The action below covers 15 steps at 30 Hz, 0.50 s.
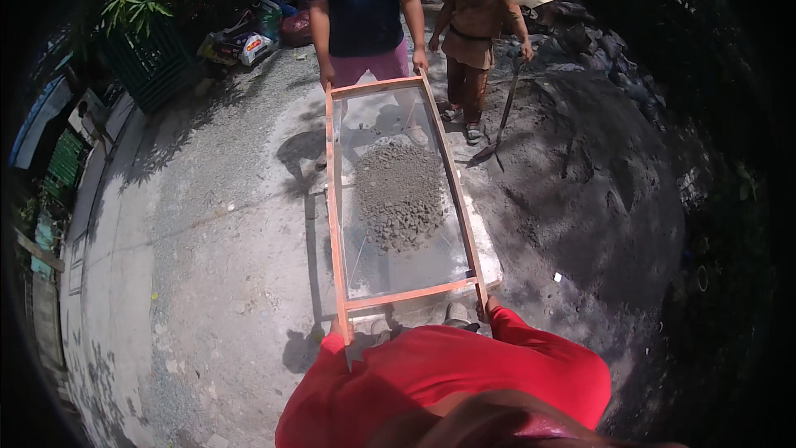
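A long sieve with a wooden frame (410,292) and fine mesh stretches out in front of me. Grey sand and lumpy gravel (402,199) lie heaped near the middle of its mesh. Close to my body, my left hand (337,328) is closed round the end of the frame's left rail, partly hidden by my red sleeve. My right hand (492,305) grips the right rail's end. At the far end, a person in a dark blue shirt (362,8) holds both rails, one hand on each.
A second person in brown (478,25) stands at the far right, holding a shovel (503,116) with its blade on the ground. Dark sand (589,191) spreads along the right. Filled bags (257,46) lie at the back left, near a green gate (145,66). Pale concrete runs along the left.
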{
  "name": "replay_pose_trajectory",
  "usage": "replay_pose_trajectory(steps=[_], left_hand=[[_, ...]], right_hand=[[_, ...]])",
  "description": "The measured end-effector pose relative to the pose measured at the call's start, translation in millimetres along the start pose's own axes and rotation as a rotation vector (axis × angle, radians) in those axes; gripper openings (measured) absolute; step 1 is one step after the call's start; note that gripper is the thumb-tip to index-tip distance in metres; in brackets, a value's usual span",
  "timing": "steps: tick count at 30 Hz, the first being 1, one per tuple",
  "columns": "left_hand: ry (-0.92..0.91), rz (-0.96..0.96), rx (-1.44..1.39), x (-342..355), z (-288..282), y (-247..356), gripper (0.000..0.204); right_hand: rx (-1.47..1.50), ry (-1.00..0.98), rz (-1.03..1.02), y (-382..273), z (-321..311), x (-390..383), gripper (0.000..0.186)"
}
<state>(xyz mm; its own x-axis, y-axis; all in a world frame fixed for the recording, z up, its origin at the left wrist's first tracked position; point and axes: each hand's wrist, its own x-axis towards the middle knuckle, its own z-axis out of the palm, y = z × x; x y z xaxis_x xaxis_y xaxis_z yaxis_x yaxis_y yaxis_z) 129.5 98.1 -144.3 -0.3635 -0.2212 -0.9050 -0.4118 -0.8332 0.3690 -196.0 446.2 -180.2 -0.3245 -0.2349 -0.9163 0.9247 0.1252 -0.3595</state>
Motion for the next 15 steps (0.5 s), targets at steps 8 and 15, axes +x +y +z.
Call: replay_pose_trajectory(steps=[8, 15], left_hand=[[0.014, 0.046, -0.046, -35, 80, 228, 0.044], [0.022, 0.039, 0.022, -1, 54, 158, 0.050]], right_hand=[[-0.110, -0.065, -0.112, -204, 144, -33, 0.028], [-0.084, -0.145, -0.032, -145, 106, -21, 0.028]])
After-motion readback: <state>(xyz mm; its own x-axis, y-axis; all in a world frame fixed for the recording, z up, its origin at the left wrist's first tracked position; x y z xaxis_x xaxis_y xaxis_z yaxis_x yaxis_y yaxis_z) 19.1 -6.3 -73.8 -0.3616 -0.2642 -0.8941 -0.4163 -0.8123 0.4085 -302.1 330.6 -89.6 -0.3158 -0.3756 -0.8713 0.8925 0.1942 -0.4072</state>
